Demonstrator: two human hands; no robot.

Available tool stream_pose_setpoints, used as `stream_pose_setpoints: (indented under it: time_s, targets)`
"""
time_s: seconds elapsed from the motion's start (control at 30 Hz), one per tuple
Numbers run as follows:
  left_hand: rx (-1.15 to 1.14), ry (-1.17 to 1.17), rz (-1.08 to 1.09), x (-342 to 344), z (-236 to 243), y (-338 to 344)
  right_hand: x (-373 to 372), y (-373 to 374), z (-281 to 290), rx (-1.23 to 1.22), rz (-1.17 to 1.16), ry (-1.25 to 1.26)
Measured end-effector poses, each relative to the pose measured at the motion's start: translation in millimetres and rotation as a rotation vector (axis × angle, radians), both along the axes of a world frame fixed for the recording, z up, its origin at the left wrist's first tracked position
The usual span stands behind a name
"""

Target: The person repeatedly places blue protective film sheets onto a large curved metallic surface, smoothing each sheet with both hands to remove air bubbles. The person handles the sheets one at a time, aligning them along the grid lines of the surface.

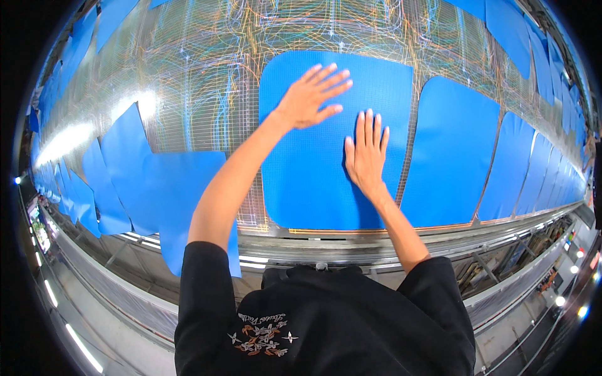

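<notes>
A person's black short-sleeved shirt (357, 319), with a pale and orange floral design, lies nearest the camera; its lower part is cut off, and it hides part of the metal frame behind it. The round lens rim crops far rows of blue sheets at both upper corners; white glare washes out part of the long dark counter (200, 119), covered in fine multicoloured lines; objects beneath the counter at the right (511, 247) are too small to make out.

The left arm reaches up and rightward, its bare forearm crossing the left edge of a large, round-cornered, textured blue sheet (313, 175); the left grip (308, 103) is palm down, fingers stretched out and apart, thumb pointing right; whether it presses or hovers cannot be told. The right arm reaches up and leftward, hiding the sheet's lower right corner; the right grip (367, 153) lies palm down, fingers straight and slightly apart, pointing away from the body.

The sheet lies flat on the counter beneath both grips, the left over its upper part, the right near its right side; another smooth blue sheet (448, 150) lies just beside it at the right; loose, overlapping blue sheets (147, 182) lie at the left, partly behind the left forearm, one hanging over the counter's near edge.
</notes>
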State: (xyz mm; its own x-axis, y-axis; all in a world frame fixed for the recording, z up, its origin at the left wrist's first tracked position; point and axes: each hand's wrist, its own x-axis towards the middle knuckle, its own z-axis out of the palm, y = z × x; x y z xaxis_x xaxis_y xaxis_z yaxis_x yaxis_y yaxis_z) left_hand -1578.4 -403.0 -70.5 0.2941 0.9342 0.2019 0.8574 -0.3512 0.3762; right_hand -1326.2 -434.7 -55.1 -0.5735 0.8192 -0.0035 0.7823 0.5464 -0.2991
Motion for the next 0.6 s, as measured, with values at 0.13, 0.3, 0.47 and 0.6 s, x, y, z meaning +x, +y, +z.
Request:
stream_pose_setpoints:
  time_s: [0.13, 0.3, 0.47, 0.6]
  targets:
    - [0.078, 0.062, 0.335, -8.3, -9.9, 28.3, 67.2, -85.2, 4.9, -0.132, -0.105, -0.111]
    - [0.101, 0.12, 0.712, 4.0, -16.0, 5.2, 134.7, -185.3, 13.3, -0.267, -0.149, -0.116]
    - [-0.036, 0.01, 0.531, 65.5, 9.7, -108.4, 126.6, -203.2, 29.1, -0.298, -0.245, -0.084]
    - [-0.291, 0.018, 0.27, 122.3, 17.2, -245.2, 89.7, -181.1, 21.6, -0.335, 0.043, -0.017]
